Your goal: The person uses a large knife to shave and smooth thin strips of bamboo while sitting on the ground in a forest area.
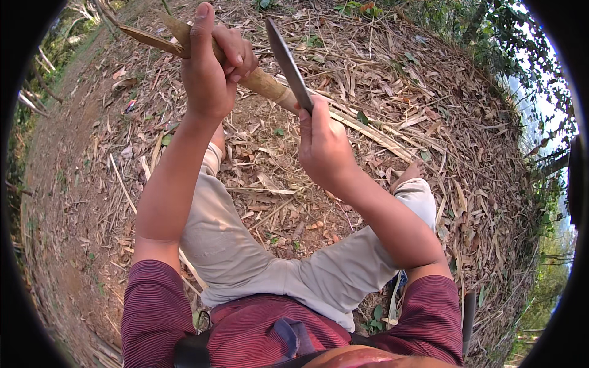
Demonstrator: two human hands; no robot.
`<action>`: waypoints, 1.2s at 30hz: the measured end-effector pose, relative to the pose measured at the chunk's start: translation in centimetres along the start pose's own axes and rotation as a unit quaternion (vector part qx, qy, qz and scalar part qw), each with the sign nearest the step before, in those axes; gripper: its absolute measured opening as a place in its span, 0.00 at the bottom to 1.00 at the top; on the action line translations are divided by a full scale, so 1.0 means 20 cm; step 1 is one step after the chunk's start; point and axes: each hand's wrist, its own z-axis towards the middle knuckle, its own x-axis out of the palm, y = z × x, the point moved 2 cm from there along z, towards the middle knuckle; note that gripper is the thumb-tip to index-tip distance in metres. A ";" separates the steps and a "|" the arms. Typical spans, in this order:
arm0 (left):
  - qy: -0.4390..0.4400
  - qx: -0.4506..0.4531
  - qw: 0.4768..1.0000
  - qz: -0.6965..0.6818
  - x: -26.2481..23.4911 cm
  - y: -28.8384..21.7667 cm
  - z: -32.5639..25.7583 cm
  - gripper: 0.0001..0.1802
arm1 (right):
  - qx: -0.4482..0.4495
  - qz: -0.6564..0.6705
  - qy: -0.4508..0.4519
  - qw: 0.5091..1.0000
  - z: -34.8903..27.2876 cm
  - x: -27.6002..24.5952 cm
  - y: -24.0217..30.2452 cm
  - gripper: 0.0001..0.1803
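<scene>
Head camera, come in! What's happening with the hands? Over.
Left hand gripping tan, jointed, split wooden stalk. Right hand holding long, straight, dark metal knife. Nothing seen between them; dry brown leaves below.

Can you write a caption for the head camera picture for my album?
Over leaf-strewn ground, the left hand grips a split stalk while the right hand holds a knife.

Brown earthen ground (67,184) under dry leaf litter (485,178); green trees (500,46) upper right, bright sky (531,109) behind.

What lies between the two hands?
The head view shows a stretch of tan pole between the left hand and right hand, which holds a knife.
</scene>
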 end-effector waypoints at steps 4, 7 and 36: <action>-0.037 -0.005 0.999 -0.007 -0.01 -0.01 0.02 0.34 | 0.050 0.017 0.085 0.995 0.01 0.00 -0.09 0.07; -0.019 -0.012 1.000 -0.017 0.01 -0.01 0.01 0.35 | -0.038 0.030 0.020 0.999 0.01 -0.06 -0.01 0.08; 0.084 -0.031 0.996 -0.023 -0.03 -0.02 -0.02 0.36 | 0.165 -0.025 0.134 0.977 0.00 -0.03 -0.12 0.07</action>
